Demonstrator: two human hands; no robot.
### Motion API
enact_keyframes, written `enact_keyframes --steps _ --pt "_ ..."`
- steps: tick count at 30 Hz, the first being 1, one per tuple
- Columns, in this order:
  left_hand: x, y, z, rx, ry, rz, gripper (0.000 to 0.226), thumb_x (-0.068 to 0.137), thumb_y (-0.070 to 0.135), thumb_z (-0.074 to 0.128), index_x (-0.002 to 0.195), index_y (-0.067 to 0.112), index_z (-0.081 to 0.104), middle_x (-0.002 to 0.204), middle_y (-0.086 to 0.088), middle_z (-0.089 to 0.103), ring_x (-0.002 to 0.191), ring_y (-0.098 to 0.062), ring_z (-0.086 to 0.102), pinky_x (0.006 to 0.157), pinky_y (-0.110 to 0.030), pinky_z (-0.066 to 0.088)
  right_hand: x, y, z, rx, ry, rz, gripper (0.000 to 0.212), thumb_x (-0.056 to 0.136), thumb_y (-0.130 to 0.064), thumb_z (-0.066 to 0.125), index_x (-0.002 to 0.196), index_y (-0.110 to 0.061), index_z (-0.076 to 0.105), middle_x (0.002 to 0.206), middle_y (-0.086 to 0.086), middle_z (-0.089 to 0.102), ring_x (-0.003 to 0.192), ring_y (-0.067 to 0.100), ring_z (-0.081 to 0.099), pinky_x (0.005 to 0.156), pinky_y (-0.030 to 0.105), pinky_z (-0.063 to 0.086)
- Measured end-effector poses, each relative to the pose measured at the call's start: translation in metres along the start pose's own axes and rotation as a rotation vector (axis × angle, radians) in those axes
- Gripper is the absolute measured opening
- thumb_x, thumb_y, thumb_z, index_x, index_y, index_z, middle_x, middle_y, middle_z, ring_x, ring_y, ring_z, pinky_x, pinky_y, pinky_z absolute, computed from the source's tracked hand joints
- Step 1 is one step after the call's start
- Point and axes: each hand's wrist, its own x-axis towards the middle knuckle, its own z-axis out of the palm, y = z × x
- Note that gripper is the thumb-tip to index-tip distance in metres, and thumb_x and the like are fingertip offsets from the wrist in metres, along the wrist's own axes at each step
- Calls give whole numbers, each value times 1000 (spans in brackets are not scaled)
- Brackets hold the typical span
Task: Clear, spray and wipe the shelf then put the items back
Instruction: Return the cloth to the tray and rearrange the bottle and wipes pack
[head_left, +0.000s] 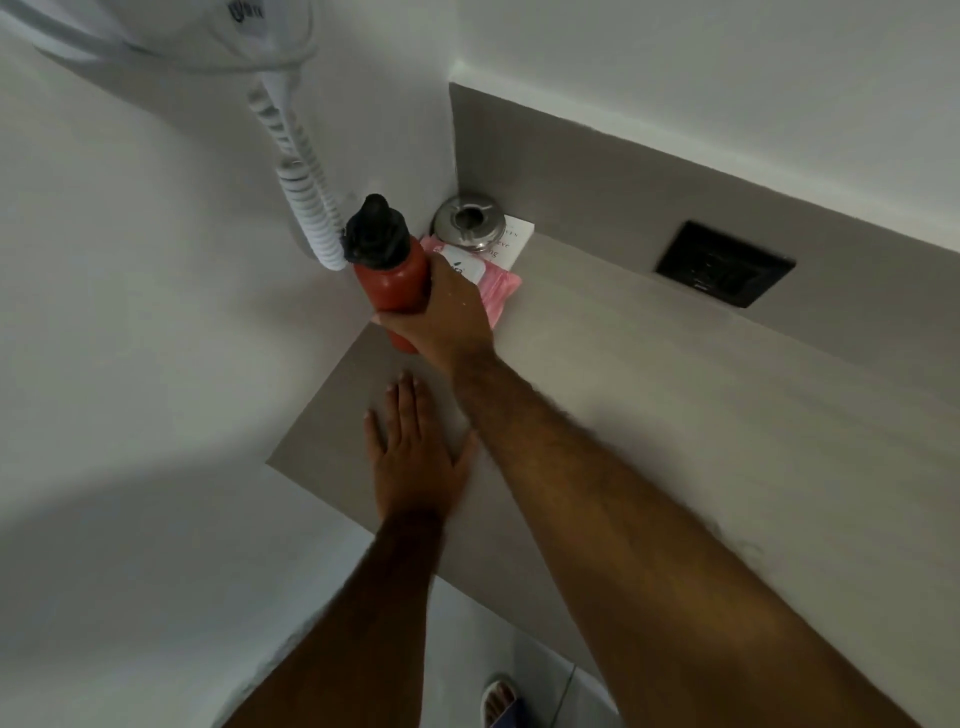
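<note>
My right hand (441, 312) is wrapped round the red metal bottle with the black cap (389, 265) in the grey shelf's (675, 364) back corner; my left hand (415, 452) rests flat and open on the front edge. Looks like I'm on the clearing step (or putting back, hard to say), so the pink packet (501, 291) and steel ashtray (470, 223) would be next.

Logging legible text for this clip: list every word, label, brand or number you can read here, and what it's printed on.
None can be read with confidence.
White card under the metal ashtray: lines of print, upside down and too blurred to read.
Pink packet, white label: partly covered by the right hand, unreadable.
Wall-mounted hair dryer: dark logo cut off at the frame's top edge, illegible.
Red bottle: no text visible.
</note>
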Motion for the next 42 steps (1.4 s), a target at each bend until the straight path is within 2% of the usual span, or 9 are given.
enact_keyframes --steps 2,4,6,12,19,33,38,40,42 --pt "-1 1 -3 -21 4 -3 104 88 76 -14 164 8 4 173 -11 5 161 -26 1 129 -55 1 -10 9 -8 56 75 -12 60 73 -26 95 124 -19 63 112 -7 72 101 2 66 101 31 59" --pt "-1 3 -3 -44 11 -23 101 91 79 -1 165 10 5 173 -9 5 161 -24 3 129 -54 0 -25 19 -26 119 171 -31 59 71 -29 96 119 -28 63 103 -22 68 90 -14 63 88 6 53" --pt "-3 6 -4 -71 17 -50 98 94 78 18 165 10 7 173 -7 7 161 -23 6 129 -53 1 -47 30 -55 128 298 -11 69 68 -35 96 128 -28 63 115 -19 70 93 -13 62 83 -2 47" --pt "-5 10 -5 -61 49 -63 103 89 78 18 163 7 14 172 -10 13 160 -25 14 128 -54 8 -100 82 -170 128 595 109 86 69 -32 95 146 -29 56 128 -9 67 110 11 69 102 37 60" --pt "-5 11 -3 -50 78 -72 103 89 79 20 162 6 16 171 -13 18 158 -29 18 127 -56 10 -130 151 -275 136 892 276 92 71 -40 94 151 -27 51 139 -3 67 120 18 68 108 44 58" --pt "-6 14 -7 -44 91 -75 100 89 76 26 162 7 19 171 -12 17 158 -27 17 128 -54 9 -124 194 -328 146 899 277 104 75 -57 87 161 -39 32 153 -5 56 133 13 59 119 42 48" --pt "-5 12 -6 -42 76 -75 101 90 78 22 163 9 15 172 -9 14 159 -25 14 129 -53 7 -142 199 -299 21 1000 447 113 60 -73 85 151 -23 39 146 6 49 135 26 51 118 49 45" --pt "-4 11 -6 -47 69 -78 101 91 78 21 163 8 15 172 -9 13 159 -25 14 129 -53 7 -156 191 -260 -228 893 347 94 68 -84 73 129 -16 51 124 7 52 116 29 54 102 54 51" --pt "-3 10 -5 -47 67 -74 101 90 78 20 163 8 14 172 -9 13 159 -25 14 129 -53 7 -149 180 -220 -478 604 126 68 85 -72 70 123 -18 59 122 6 53 115 27 53 100 52 51"
